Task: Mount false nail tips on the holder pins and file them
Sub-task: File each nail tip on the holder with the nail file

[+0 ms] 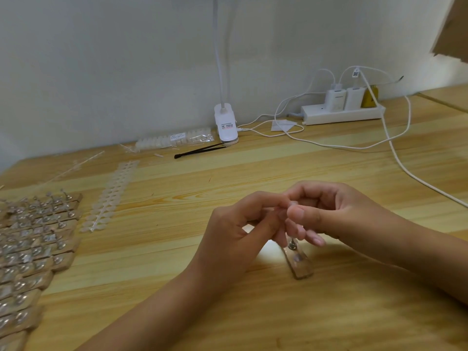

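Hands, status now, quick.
Left hand: curled, pinching a small item above the clear acrylic holder block and its metal pin.
Right hand: curled, pinching the same small item; too hidden to identify.

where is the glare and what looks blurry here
Head view: a bright patch lights the table under the left hand and right hand, glinting off the clear holder; both hands are slightly soft, so what they pinch is unreadable; the brown object top right is blurred.
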Motion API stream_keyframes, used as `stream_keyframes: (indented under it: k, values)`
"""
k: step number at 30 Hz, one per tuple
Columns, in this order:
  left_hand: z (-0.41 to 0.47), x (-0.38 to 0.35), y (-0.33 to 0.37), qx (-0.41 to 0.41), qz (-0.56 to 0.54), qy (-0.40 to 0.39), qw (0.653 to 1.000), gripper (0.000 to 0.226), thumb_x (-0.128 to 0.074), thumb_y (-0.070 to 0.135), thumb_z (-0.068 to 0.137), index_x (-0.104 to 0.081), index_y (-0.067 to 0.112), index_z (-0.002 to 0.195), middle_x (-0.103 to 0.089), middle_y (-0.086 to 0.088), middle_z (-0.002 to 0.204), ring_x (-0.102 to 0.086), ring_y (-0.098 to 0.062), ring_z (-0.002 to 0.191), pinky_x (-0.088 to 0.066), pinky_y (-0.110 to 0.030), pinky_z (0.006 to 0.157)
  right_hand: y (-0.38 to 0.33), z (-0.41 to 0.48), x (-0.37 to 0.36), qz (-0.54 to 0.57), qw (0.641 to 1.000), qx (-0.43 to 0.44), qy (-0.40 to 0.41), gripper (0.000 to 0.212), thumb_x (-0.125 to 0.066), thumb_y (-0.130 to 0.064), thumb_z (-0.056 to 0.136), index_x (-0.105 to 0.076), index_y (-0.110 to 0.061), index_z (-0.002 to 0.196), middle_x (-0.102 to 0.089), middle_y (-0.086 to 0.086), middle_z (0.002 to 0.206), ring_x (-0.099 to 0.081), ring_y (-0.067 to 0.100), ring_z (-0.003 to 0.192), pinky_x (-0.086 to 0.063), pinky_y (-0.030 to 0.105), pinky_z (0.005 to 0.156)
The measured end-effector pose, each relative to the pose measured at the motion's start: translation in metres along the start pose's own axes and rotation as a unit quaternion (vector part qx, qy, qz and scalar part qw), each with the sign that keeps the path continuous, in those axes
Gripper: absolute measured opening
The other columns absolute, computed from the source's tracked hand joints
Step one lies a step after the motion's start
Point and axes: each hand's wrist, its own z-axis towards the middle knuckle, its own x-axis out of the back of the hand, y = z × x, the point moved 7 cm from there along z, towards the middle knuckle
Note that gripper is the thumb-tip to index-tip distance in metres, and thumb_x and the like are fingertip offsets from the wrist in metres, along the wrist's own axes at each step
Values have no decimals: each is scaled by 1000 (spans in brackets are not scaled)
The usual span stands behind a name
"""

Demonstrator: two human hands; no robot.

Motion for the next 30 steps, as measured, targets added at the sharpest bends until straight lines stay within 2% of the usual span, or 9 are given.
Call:
stream_keyframes:
  k: [3,6,13,16,20,23,26,28,30]
  values:
    - [-2,2,3,-9,34,16,999,16,-57,21,96,-65,28,107,-61,11,59,-58,-3,50,-46,-14,61,0,0,-1,18,1000,-6,-9,19,-71,-40,80,-72,-23,88,-70,2,81,-56,9,59,-50,17,65]
    - [-2,3,4,-10,60,21,998,18,-56,20,95,-65,30,107,-54,12,50,-50,1,45,-40,-8,60,-3,-1,1,-1,1000,11,10,17,-70,-41,79,-71,-25,85,-71,1,81,-58,11,67,-49,16,64]
    - [-2,2,5,-10,53,8,999,14,-56,22,95,-65,28,104,-54,8,50,-49,-1,46,-40,-12,60,-7,-5,-1,-11,998,48,24,23,-67,-39,82,-68,-17,86,-66,0,74,-60,8,69,-47,17,62]
    - [-2,1,7,-16,47,4,999,13,-56,22,96,-64,28,104,-54,7,52,-49,-1,46,-40,-12,59,-8,-6,-3,-7,998,55,17,20,-67,-39,83,-68,-19,85,-66,-1,74,-60,7,68,-47,16,62]
    - [-2,1,9,-16,37,0,999,13,-55,23,96,-64,28,105,-59,-2,56,-49,-3,45,-41,-15,56,-10,-5,-4,3,998,63,16,17,-65,-37,83,-67,-20,85,-66,-2,74,-59,8,69,-47,17,63]
    - [-2,1,9,-14,39,0,999,13,-55,24,97,-63,29,105,-58,6,57,-49,-3,46,-41,-19,52,-10,-4,-5,2,998,65,18,18,-65,-37,84,-67,-19,85,-64,-2,74,-58,8,69,-47,18,63]
    - [-1,3,5,-2,45,9,999,13,-55,27,96,-63,32,104,-58,5,55,-51,-4,48,-41,-22,52,-7,-1,-1,7,998,54,38,13,-68,-31,86,-70,-18,83,-64,-1,71,-58,7,63,-49,18,61]
    - [0,3,2,6,45,15,999,13,-56,27,94,-64,33,102,-57,11,55,-54,-3,49,-43,-17,58,-7,0,1,-1,998,49,27,19,-69,-41,84,-72,-22,82,-65,0,72,-59,9,65,-49,19,60]
    - [2,4,0,20,31,26,999,11,-58,27,92,-65,33,97,-60,14,61,-57,-4,54,-47,-17,64,-7,2,6,-3,999,42,13,43,-67,-64,77,-75,-22,87,-66,1,76,-58,13,68,-48,20,61]
